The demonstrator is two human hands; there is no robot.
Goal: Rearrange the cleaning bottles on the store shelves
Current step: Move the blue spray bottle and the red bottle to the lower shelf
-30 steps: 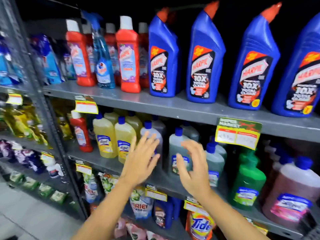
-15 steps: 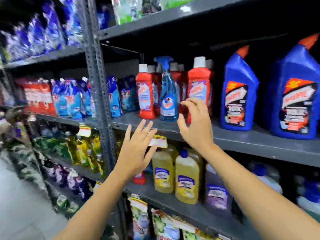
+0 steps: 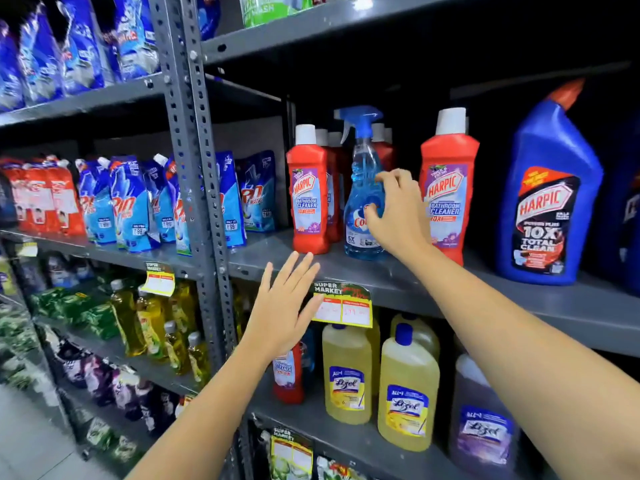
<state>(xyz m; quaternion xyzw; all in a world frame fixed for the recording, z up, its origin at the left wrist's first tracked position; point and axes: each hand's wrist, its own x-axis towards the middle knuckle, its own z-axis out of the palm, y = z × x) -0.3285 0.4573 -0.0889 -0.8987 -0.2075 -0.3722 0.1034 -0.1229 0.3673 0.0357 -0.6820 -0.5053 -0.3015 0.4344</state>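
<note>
On the grey shelf [image 3: 398,275], the right hand [image 3: 398,216] curled its fingers against the blue spray bottle [image 3: 362,188]; at seven o'clock, the left hand [image 3: 284,306] hovered, fingers spread open.

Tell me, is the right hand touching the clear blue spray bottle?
Touching. The head view shows the right hand with fingertips on the blue spray bottle.

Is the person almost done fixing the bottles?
Probably not. Nothing looks clearly done yet. The right hand is just reaching the blue spray bottle, standing among red Harpic bottles. The left hand is open and empty. Moving that sprayer comes next.
</note>
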